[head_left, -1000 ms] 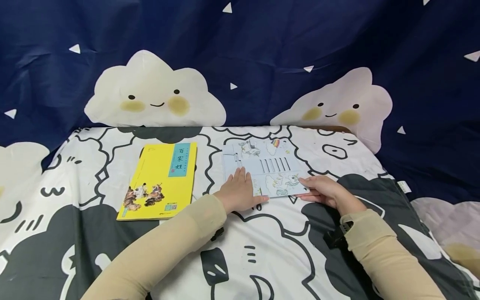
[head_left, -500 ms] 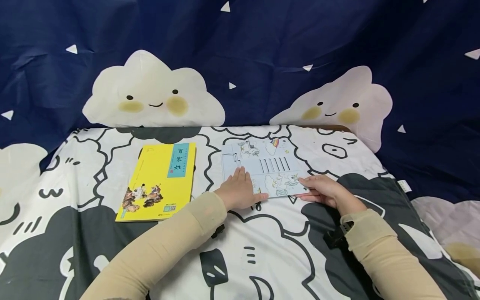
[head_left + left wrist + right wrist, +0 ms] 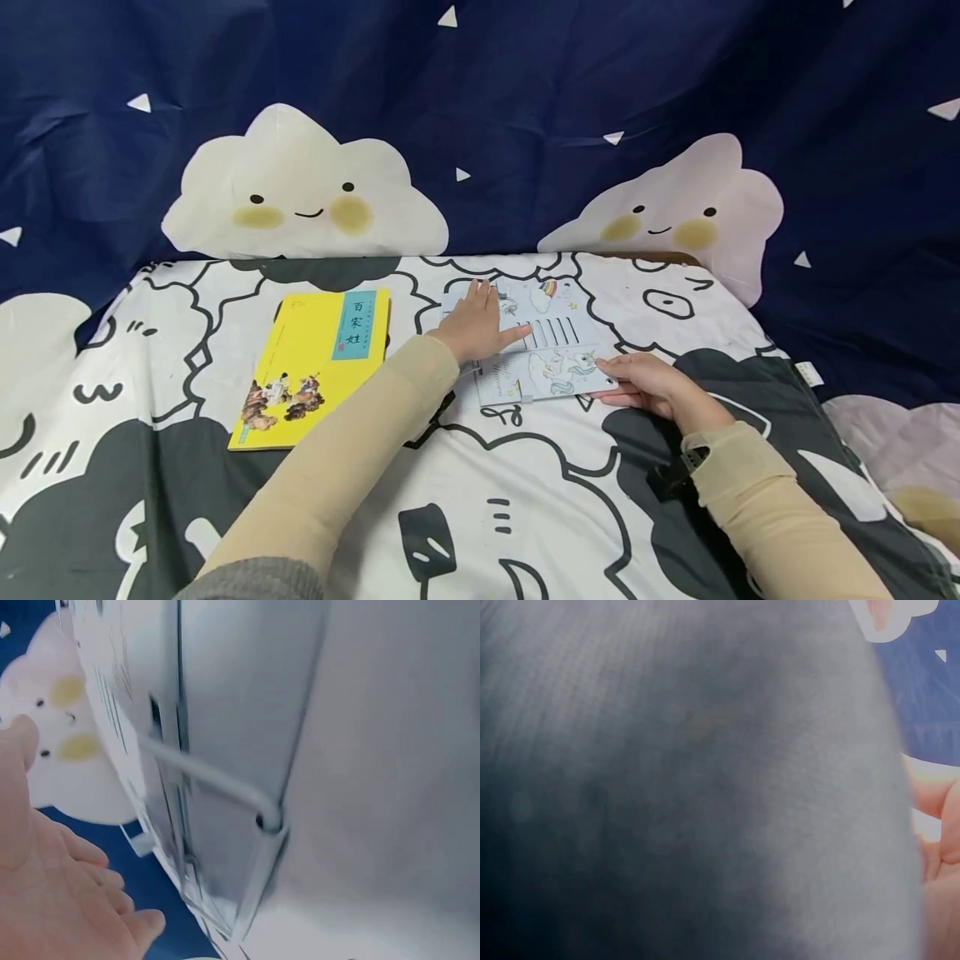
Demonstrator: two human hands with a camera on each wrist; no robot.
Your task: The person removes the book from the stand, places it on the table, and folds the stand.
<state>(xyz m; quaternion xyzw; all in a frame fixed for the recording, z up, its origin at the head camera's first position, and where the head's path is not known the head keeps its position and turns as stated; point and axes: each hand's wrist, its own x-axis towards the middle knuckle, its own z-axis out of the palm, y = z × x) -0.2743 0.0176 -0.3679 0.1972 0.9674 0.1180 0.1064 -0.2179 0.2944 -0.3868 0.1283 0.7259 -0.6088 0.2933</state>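
A pale blue book stand (image 3: 558, 367) with unicorn drawings and a row of slots lies on the patterned cloth in the head view. My left hand (image 3: 476, 325) is over its left part, fingers straight and pointing away, thumb stretched toward the slots. The left wrist view shows that hand (image 3: 60, 892) with extended fingers beside the panel, near a bent wire bar (image 3: 214, 780). At the near right corner of the stand, my right hand (image 3: 645, 379) pinches the edge between thumb and fingers. Blurred grey fills most of the right wrist view, with some fingers (image 3: 937, 825) at its right edge.
A yellow book (image 3: 322, 342) with a blue title strip lies to the left of the stand, partly behind my left sleeve. Beneath everything spreads a black-and-white cartoon cloth (image 3: 525, 483). A dark blue curtain (image 3: 525, 83) with smiling clouds hangs behind the far edge.
My left hand has moved from the near edge of the book stand up toward its far left part, uncovering the near left corner. The right hand keeps its place at the right corner.
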